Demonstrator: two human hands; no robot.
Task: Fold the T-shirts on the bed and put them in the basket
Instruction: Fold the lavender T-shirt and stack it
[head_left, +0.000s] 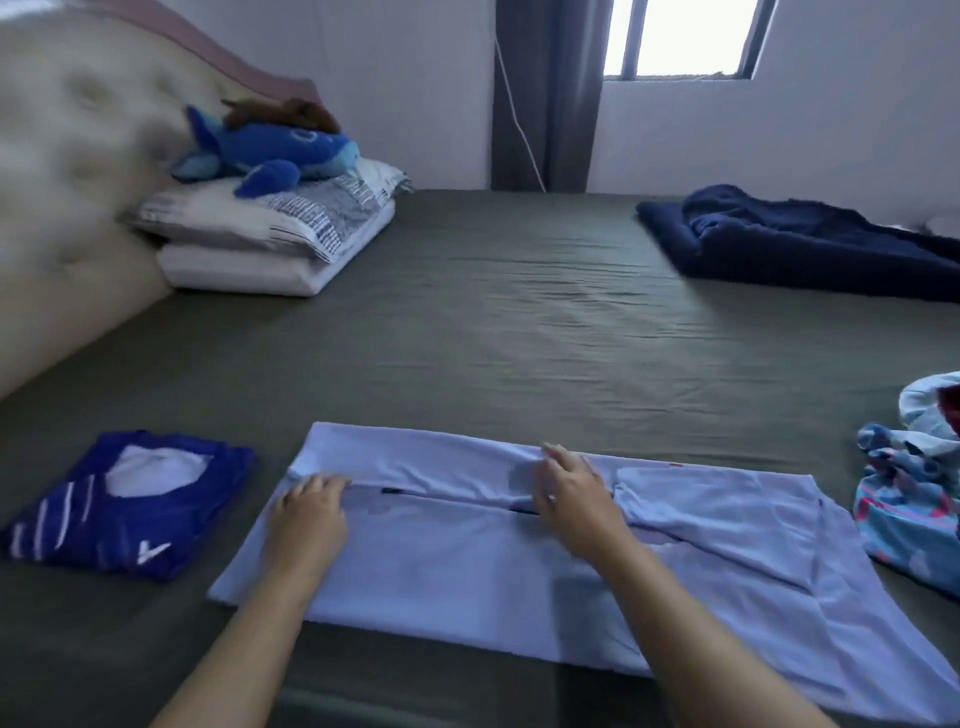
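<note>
Lilac T-shirt (467, 561) is laid flat at near edge of bed (519, 338) | far flap's edge is pinched by left hand (306, 512) and right hand (571, 491), fingers curled | fold could be skewed if one side is pulled further | folded blue T-shirt (124, 514) is seen left; basket not seen
</note>
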